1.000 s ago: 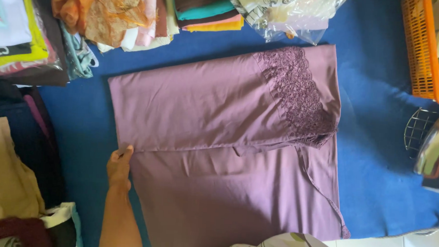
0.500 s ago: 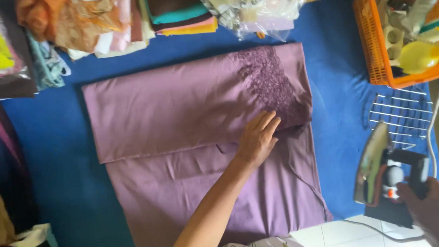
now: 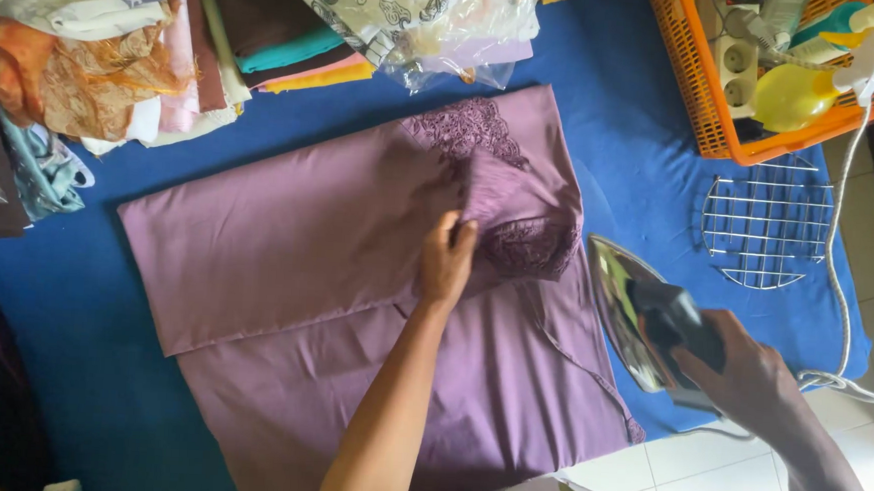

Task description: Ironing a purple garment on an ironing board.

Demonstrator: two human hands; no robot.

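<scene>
Head view | my left hand pinches the lace-trimmed fold of smooth mauve garment, mid blue mat | my right hand grips shiny iron over mat's right edge | orange plastic basket at far-right corner

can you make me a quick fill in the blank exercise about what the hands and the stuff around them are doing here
1. The left hand pinches a fold of the ____ garment.
2. The right hand holds an ____ by its handle.
3. The round wire rack lies on the ____ cloth.
4. The basket at the top right is ____.

Missing words: purple; iron; blue; orange
</scene>
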